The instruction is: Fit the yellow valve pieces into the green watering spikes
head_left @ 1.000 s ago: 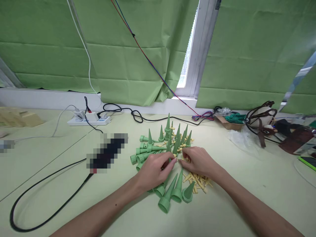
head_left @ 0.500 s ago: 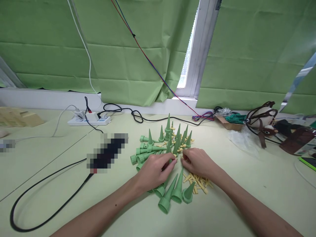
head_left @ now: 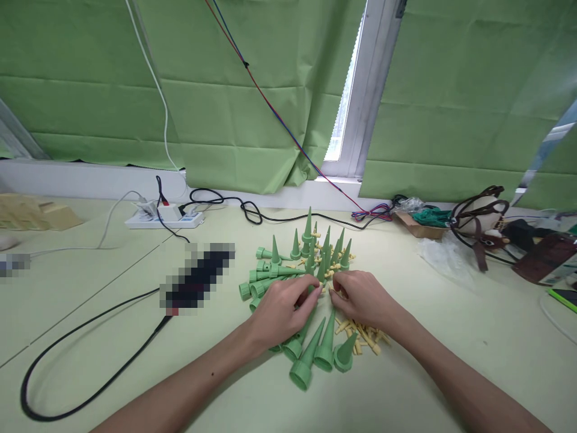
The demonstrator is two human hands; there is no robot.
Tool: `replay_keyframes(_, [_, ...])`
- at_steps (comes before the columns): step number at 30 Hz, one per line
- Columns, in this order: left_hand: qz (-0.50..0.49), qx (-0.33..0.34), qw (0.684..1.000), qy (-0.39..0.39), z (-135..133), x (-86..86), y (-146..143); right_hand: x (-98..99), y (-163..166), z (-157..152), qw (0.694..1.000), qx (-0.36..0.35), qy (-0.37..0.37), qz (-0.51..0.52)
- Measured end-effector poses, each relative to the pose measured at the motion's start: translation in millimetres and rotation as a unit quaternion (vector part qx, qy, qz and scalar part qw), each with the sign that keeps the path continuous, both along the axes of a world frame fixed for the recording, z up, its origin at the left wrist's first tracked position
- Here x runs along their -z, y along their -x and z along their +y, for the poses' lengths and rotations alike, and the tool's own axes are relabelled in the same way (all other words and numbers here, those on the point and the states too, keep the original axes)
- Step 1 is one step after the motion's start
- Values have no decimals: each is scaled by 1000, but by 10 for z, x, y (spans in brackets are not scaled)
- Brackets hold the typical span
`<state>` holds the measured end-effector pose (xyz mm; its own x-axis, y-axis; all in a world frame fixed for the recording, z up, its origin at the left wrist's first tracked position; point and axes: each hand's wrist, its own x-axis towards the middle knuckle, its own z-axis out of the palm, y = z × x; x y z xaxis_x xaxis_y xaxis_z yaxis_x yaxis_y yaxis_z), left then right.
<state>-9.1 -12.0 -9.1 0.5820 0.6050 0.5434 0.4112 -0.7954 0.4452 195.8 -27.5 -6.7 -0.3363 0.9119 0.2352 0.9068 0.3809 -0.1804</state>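
My left hand (head_left: 282,310) reaches into the pile with thumb and forefinger pinched on a small yellow plastic piece, of which only a bit shows at the fingertips. Close by on the right, my right hand (head_left: 363,294) has its fingers curled together, and what they hold is hidden. Green plastic cone spikes (head_left: 307,361) with wide round collars lie in front of and left of my hands. Behind them stand several upright green cones (head_left: 309,228), some with yellow pieces at their bases. Loose yellow T-shaped pieces (head_left: 367,340) are heaped below my right wrist.
A pixelated dark object with a black cable (head_left: 85,319) lies to the left. At the back are a white power strip (head_left: 164,220) and a black cord (head_left: 288,218). To the right are a cardboard box (head_left: 419,228), clear plastic wrap (head_left: 444,255) and a brown-strapped bag (head_left: 480,210).
Both hands keep nearly the same place and pose, with only slight finger movement. The whole view has shifted very slightly.
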Motion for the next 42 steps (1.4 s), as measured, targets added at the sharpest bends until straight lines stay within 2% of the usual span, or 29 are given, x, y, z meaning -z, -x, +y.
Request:
replay_keyframes(9, [-49,-39,998,1,2,7,1,-5,11,-33,995,-22,-67,66])
replay_keyframes(14, [-63,-36,997,16,-6,9,-5,4,32,-50,973,-86,-150,150])
replay_keyframes(18, [-63,-42,997,29,-11,2,-5,-7,65,-90,956,-139,-190,175])
replay_keyframes(28, [-51,-23,996,63,-10,-15,-15,-6,92,-112,946,-191,-187,183])
replay_keyframes(37, [-65,-8,989,136,-21,-57,-24,26,95,-107,945,-192,-194,181])
replay_keyframes(42, [-116,2,974,197,-18,-68,-31,16,111,-111,945,-174,-200,189])
